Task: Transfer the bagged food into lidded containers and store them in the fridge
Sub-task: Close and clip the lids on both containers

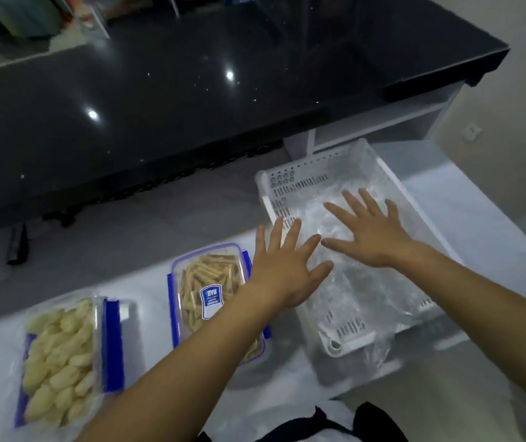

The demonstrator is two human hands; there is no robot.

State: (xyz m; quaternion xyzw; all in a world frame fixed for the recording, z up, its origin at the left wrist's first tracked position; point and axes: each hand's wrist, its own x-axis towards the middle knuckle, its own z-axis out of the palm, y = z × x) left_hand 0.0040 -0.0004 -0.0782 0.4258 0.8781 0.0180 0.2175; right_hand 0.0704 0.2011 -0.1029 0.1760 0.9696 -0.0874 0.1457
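So I've got both hands spread flat, fingers wide, gripping nothing. My left hand [282, 269] hovers over the near-left rim of the white slotted basket [290, 183], and my right hand [368, 231] is over the crumpled clear plastic bags [360, 295] lying inside it; can't tell if either palm touches. Left of the basket, on the white table [478, 218], sits a closed blue-clipped container of stick-shaped snacks [210, 282], my left forearm crossing its near end. Further left is a container of pale yellow lumpy pieces [59, 358], a blue-edged lid [113, 342] just beside it.
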